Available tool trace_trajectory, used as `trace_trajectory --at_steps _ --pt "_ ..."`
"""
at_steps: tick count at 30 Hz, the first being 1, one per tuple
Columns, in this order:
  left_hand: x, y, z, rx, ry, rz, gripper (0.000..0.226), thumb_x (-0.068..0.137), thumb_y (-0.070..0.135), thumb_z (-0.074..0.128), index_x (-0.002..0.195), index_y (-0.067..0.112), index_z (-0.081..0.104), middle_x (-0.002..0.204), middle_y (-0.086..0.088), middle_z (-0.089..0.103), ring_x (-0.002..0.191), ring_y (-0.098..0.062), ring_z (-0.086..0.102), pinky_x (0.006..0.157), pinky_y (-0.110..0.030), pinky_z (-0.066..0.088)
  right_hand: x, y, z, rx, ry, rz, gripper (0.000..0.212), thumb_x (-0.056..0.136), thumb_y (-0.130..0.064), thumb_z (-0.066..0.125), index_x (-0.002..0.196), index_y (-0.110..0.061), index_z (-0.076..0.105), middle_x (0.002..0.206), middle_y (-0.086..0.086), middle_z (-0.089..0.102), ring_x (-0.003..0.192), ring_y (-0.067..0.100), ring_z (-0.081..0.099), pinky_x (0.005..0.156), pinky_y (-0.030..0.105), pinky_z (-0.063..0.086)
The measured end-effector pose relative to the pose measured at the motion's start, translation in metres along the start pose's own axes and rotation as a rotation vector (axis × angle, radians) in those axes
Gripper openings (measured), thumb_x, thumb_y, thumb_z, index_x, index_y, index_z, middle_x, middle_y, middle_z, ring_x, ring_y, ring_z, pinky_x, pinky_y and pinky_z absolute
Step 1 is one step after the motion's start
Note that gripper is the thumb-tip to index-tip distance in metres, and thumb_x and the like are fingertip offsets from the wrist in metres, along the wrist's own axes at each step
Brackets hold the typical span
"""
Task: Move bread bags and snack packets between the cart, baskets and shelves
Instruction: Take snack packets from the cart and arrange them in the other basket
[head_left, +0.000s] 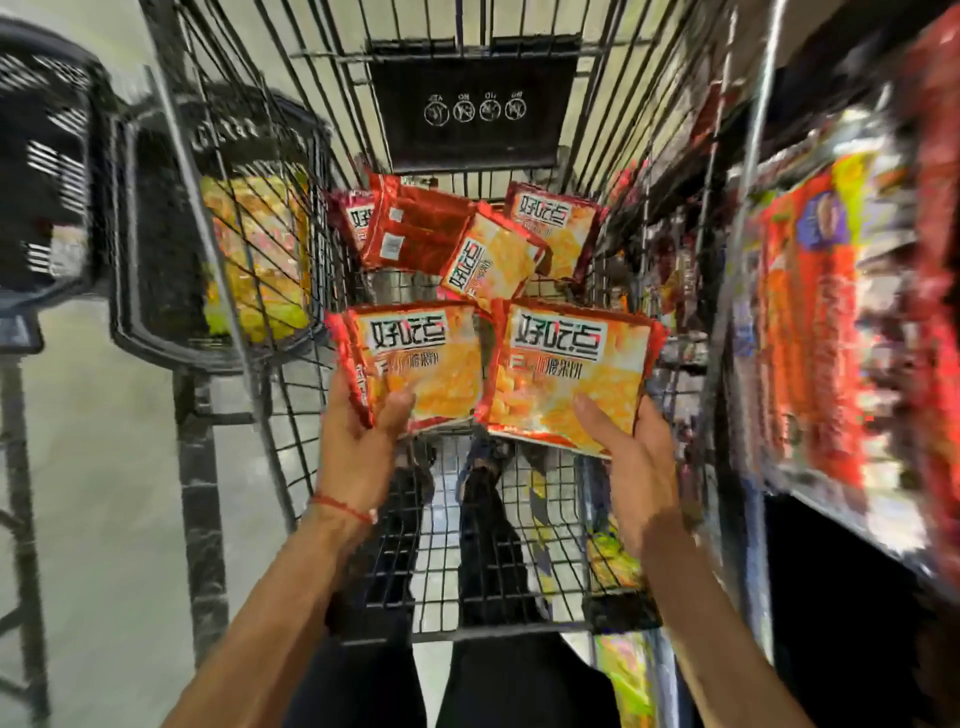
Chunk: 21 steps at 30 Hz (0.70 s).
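A: Packets left in the cart?
B: Several. Left hand pinches one bundle, right hand grips a second bundle, face-up above it, probably for the shelf.

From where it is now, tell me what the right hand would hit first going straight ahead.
Probably the loose packets lying in the cart, just beyond the stack the right hand holds; depth is unclear, so it might pass above them.
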<state>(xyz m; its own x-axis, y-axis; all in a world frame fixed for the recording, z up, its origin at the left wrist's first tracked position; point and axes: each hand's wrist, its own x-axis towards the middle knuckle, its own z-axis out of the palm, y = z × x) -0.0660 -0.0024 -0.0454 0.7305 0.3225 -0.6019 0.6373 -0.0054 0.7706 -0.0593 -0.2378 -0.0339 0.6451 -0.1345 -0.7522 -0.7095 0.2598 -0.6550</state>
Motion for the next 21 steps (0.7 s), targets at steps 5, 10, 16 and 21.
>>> trace_trajectory --at_steps 5,10,16,21 --pt "-0.058 0.025 -0.030 -0.018 -0.093 0.073 0.054 0.095 0.009 0.070 0.144 0.013 0.047 0.124 -0.002 0.070 0.110 -0.011 0.069 0.090 -0.027 0.059 -0.061 -0.009 -0.004 -0.124 0.003 -0.133 0.128 0.056 -0.074 0.088 0.162 -0.029 0.033 0.164 -0.013 0.039 0.149 0.013 0.038 0.126 0.047 0.026" --pt "-0.099 0.030 -0.068 -0.010 -0.141 0.168 0.044 0.097 0.006 0.064 0.138 0.007 0.047 0.115 0.004 0.067 0.096 0.005 0.067 0.078 -0.014 0.054 -0.125 -0.009 0.005 -0.082 0.031 -0.237 0.073 0.076 -0.036 0.081 0.144 -0.022 0.059 0.137 -0.011 0.068 0.127 0.009 0.063 0.107 0.029 0.046" --pt "-0.131 0.011 -0.126 -0.046 -0.225 0.183 0.057 0.089 0.011 0.070 0.140 0.008 0.045 0.120 0.000 0.066 0.097 0.002 0.068 0.079 -0.016 0.054 -0.195 0.039 0.023 -0.126 0.100 -0.246 0.096 0.067 -0.058 0.089 0.150 -0.027 0.052 0.143 -0.015 0.061 0.133 0.006 0.057 0.114 0.034 0.042" --pt "-0.166 -0.005 -0.174 -0.073 -0.242 0.142 0.048 0.096 -0.004 0.058 0.131 0.027 0.050 0.119 0.003 0.069 0.100 -0.004 0.070 0.082 -0.023 0.059 -0.247 0.073 0.041 -0.127 0.107 -0.294 0.042 0.090 -0.029 0.078 0.130 -0.029 0.065 0.115 -0.022 0.074 0.115 0.012 0.070 0.102 0.036 0.054"
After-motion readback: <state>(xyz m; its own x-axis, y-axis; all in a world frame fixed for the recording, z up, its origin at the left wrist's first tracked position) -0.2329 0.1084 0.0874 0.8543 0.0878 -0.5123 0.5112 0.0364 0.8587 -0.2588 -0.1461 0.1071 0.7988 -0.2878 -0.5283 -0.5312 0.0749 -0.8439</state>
